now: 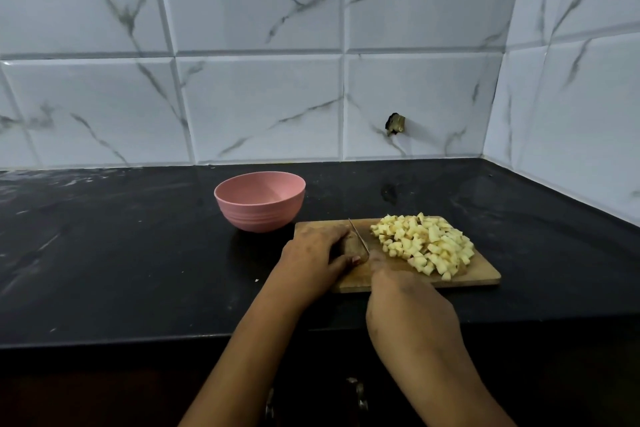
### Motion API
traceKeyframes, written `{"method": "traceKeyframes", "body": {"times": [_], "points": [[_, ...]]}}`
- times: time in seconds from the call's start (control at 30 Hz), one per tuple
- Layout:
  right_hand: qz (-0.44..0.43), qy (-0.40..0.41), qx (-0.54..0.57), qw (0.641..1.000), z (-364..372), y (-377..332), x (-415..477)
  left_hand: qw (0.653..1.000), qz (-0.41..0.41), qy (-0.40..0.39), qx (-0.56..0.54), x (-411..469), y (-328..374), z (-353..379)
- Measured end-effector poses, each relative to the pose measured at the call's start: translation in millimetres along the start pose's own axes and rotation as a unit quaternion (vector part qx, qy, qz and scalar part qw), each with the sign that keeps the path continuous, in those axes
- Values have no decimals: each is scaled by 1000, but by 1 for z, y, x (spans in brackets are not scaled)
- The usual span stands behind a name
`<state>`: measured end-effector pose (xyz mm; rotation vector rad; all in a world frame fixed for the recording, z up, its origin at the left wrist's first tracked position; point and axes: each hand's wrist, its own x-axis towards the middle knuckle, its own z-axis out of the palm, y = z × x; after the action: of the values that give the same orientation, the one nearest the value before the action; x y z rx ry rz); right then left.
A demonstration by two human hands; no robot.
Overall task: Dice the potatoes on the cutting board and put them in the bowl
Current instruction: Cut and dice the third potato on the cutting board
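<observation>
Potato [353,246], the uncut piece, lies at the left end of the cutting board [485,276] under my left hand [311,253], fingers curled over it, my right hand [408,308] gripping the knife [358,236] against it. I judge it firm but slick, so I pin it from above. The loose, light diced cubes [426,246] alongside want scooping into the bowl [259,208] behind on the table [138,253].
</observation>
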<state>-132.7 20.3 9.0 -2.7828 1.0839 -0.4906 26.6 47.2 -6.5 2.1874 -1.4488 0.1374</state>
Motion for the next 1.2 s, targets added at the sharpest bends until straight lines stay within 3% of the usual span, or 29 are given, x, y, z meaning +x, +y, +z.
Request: {"method": "traceKeyframes", "body": {"times": [0.43,1.03,1.2], "points": [[-11,-40,-32,999,-8,5,24,1000,-10,24,-16,-2,1,2],[-12,16,29,999,-8,9,8,999,-20,15,-32,-1,3,-2],[-15,-33,-36,999,-10,-4,24,999,-9,31,-42,-1,3,2]]}}
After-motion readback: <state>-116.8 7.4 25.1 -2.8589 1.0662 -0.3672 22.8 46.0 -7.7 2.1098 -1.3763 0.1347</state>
